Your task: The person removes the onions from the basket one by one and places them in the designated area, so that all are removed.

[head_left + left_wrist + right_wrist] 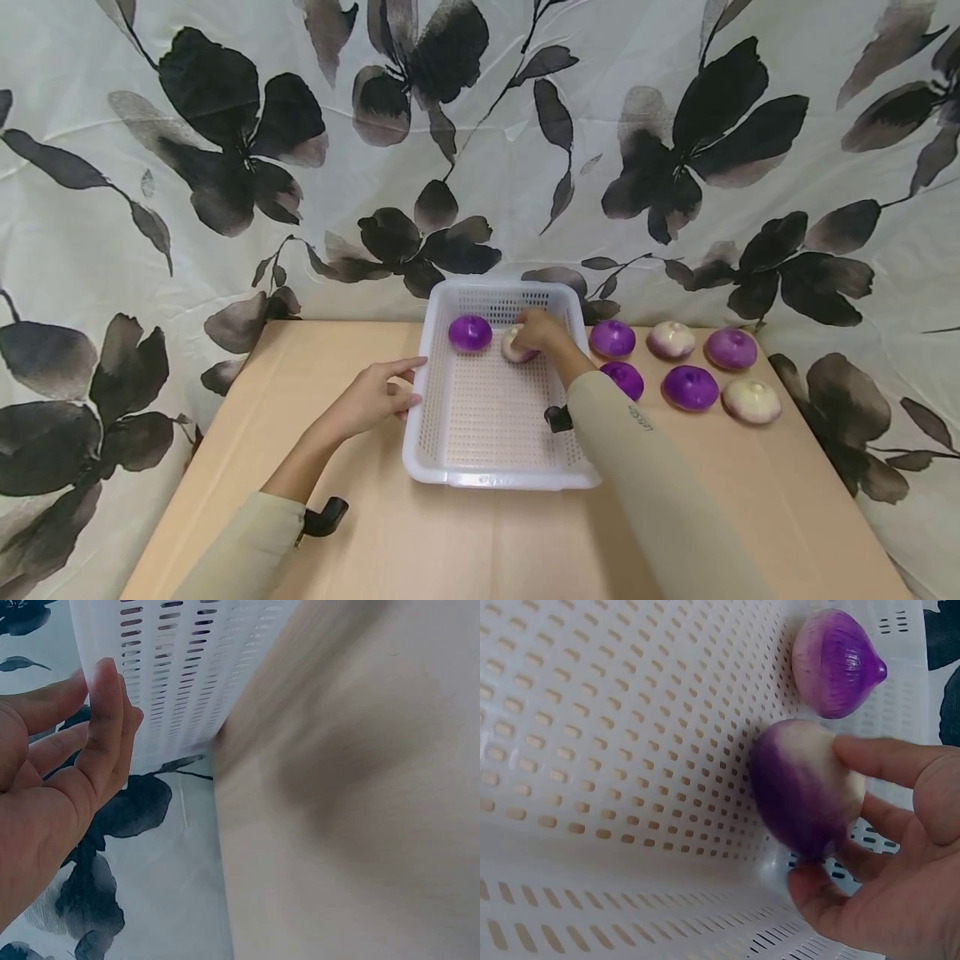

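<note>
A white plastic basket (501, 479) with slotted walls sits on the table. At its left rim, my left hand (375, 396) touches the outer side with its fingertips; in the left wrist view, the fingers (105, 720) lie against the slotted wall. Reaching inside near the back right, my right hand (542, 331) grips a white-and-purple onion (802, 784) between thumb and fingers, close over the basket floor. Another onion, purple (470, 333), lies in the basket at the back left, just beside the held one.
Right of the basket, several onions lie on the table (360, 533), among them purple ones (690, 388) and pale ones (752, 401). My right forearm partly covers the basket's right wall. Behind the table hangs a floral cloth (525, 183).
</note>
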The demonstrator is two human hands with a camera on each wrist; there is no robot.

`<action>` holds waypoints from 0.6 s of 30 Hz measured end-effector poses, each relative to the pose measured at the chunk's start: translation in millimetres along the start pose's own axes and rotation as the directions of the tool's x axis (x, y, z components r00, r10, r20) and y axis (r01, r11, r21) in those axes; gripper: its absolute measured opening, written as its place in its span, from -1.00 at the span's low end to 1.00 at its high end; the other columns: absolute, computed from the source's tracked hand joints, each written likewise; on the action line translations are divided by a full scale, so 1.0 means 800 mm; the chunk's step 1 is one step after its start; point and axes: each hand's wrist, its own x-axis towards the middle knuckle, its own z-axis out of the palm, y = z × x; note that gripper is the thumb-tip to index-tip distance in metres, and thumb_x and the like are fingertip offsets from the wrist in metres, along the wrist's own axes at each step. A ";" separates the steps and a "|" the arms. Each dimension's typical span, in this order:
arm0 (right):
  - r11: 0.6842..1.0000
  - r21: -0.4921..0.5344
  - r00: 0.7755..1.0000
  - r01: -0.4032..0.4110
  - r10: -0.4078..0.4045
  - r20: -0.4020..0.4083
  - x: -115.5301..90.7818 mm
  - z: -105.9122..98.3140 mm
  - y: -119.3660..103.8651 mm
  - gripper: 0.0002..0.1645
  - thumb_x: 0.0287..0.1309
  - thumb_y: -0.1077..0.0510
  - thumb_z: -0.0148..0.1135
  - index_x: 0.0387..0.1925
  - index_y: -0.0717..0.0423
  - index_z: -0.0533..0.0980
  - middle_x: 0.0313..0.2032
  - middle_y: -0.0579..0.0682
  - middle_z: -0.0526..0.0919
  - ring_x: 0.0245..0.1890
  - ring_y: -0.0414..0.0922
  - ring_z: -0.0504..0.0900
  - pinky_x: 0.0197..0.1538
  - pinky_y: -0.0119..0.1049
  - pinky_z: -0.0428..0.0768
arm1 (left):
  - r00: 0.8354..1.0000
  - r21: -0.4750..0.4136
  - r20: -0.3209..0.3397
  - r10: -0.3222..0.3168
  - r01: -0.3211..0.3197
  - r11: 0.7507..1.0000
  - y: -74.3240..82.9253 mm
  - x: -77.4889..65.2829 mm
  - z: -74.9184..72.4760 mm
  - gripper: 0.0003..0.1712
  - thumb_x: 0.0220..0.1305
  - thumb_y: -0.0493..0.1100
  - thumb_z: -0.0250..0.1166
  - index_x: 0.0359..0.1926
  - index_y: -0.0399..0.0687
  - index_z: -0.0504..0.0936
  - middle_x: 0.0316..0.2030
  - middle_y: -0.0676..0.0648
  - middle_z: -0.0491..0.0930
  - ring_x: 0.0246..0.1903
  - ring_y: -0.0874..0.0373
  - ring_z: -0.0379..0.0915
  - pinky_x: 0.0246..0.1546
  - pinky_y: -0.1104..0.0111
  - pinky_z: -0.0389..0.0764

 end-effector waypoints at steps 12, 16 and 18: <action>0.982 0.184 0.996 0.043 -0.055 0.063 0.005 0.017 0.007 -0.18 0.16 0.31 0.31 0.46 0.22 0.30 0.32 0.29 0.46 0.27 0.15 0.49 0.35 -0.10 0.55 | 1.000 -0.012 0.003 -0.007 0.007 1.000 0.001 0.000 0.002 -0.28 0.34 -0.44 0.30 0.49 -0.36 0.31 0.10 -0.43 0.50 -0.45 0.13 0.60 -0.34 0.22 0.80; 0.971 0.233 0.996 0.046 -0.063 0.065 0.006 0.019 0.008 -0.18 0.18 0.34 0.29 0.48 0.24 0.28 0.32 0.29 0.44 0.24 0.13 0.50 0.22 -0.18 0.62 | 1.000 -0.005 0.003 -0.009 0.009 1.000 0.002 0.000 0.002 -0.28 0.35 -0.44 0.29 0.49 -0.37 0.31 0.10 -0.44 0.50 -0.44 0.13 0.60 -0.33 0.19 0.80; 0.968 0.249 0.996 0.044 -0.063 0.069 0.005 0.018 0.008 -0.16 0.16 0.36 0.30 0.48 0.24 0.28 0.33 0.30 0.43 0.24 0.12 0.49 0.19 -0.20 0.64 | 1.000 0.004 0.000 -0.010 0.010 1.000 0.002 0.000 0.001 -0.28 0.35 -0.44 0.30 0.49 -0.37 0.31 0.10 -0.44 0.50 -0.45 0.11 0.60 -0.31 0.12 0.80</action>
